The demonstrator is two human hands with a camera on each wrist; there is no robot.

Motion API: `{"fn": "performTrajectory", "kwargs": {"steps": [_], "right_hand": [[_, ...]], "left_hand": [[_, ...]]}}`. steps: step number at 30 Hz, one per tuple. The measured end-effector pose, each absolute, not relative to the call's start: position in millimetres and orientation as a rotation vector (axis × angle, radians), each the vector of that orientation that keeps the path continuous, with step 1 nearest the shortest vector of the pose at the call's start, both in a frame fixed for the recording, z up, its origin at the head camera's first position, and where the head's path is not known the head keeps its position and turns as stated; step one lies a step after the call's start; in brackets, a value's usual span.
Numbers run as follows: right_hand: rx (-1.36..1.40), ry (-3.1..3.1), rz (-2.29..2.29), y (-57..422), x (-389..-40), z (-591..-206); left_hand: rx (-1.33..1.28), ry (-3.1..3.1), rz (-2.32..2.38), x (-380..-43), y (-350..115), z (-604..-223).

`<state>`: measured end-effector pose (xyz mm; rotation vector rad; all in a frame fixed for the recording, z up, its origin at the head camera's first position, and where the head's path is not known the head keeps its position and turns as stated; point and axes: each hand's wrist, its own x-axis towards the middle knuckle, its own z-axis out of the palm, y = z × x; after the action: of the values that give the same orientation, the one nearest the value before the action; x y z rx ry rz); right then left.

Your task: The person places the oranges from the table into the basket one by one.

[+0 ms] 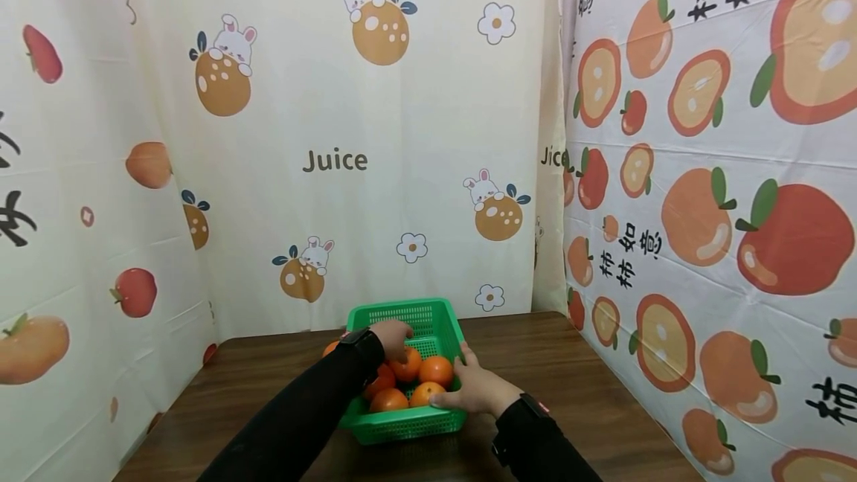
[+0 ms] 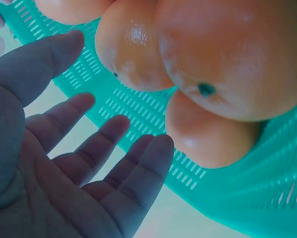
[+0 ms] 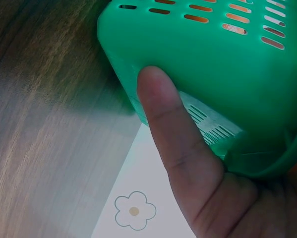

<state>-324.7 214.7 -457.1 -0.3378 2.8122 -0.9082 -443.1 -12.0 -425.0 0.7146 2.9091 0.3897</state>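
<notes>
A green perforated plastic basket (image 1: 402, 434) stands on the table with several oranges in its near half, among them a front orange (image 1: 388, 399) and a right one (image 1: 437, 370). My left hand (image 1: 391, 338) is over the basket, its fingers spread and holding nothing. In the left wrist view, the oranges (image 2: 227, 54) lie just beyond its fingertips (image 2: 158, 148). My right hand (image 1: 483, 390) holds the basket's right side near the front corner, thumb over the rim. One straight finger (image 3: 165, 114) lies along the outer wall (image 3: 203, 64) in the right wrist view.
Another orange (image 1: 331, 348) shows at the basket's left, partly hidden by the left sleeve. The dark wooden table (image 1: 522, 348) ends at a rear cloth (image 1: 268, 169) printed with rabbits and fruit. A fruit-patterned cloth (image 1: 669, 132) hangs along the right side.
</notes>
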Motion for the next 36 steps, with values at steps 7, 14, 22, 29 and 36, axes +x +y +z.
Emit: {"fn": "performTrajectory", "kwargs": {"steps": [7, 14, 22, 29, 36], "right_hand": [[-0.337, 2.816, -0.889, 216, -326, -459], [-0.326, 2.82, -0.891, 214, -327, -459], [-0.321, 2.806, -0.901, 214, -328, -461], [-0.318, 2.802, -0.905, 214, -328, -461], [-0.318, 2.822, -0.883, 214, -325, -457]], "left_hand": [[0.748, 2.963, 0.371, -453, -27, -425], [0.69, 2.967, 0.469, -450, -48, -414], [0.722, 3.007, 0.409, -444, -74, -398], [0.596, 3.005, 0.425, -447, -100, -402], [0.529, 2.995, 0.44, -440, -116, -406]]}}
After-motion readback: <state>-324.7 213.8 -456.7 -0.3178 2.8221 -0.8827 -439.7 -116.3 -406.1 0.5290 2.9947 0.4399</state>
